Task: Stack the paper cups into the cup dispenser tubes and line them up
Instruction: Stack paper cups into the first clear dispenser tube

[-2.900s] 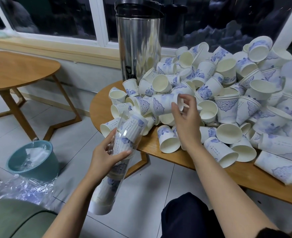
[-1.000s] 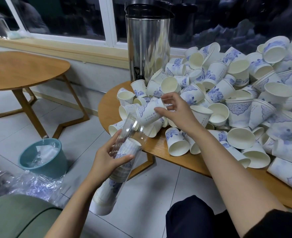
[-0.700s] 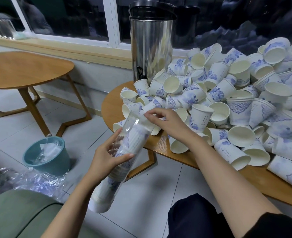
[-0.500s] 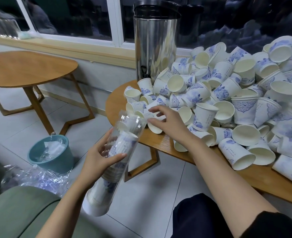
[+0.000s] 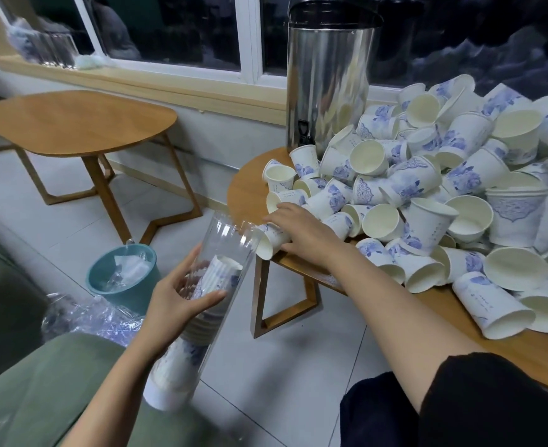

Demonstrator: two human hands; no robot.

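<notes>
My left hand [image 5: 176,300] grips a clear plastic dispenser tube [image 5: 224,240], tilted with its open mouth up and to the right. A stack of white and blue paper cups [image 5: 216,280] fills its lower part. My right hand [image 5: 300,229] lies on a single paper cup [image 5: 268,241] on its side at the table's near left edge, thumb under it and fingers over it, its mouth facing the tube. A big heap of loose paper cups [image 5: 434,188] covers the round wooden table [image 5: 245,191].
A steel urn [image 5: 327,72] stands at the back of the table. On the floor sit a teal bin [image 5: 121,275] and crumpled plastic wrap [image 5: 85,321]. A second wooden table [image 5: 69,124] stands at left. A green cushion [image 5: 50,391] lies below my left arm.
My right hand dropped a cup into the tube, then reached back to the table's edge and took hold of another cup lying on its side. The tube stayed in my left hand.
</notes>
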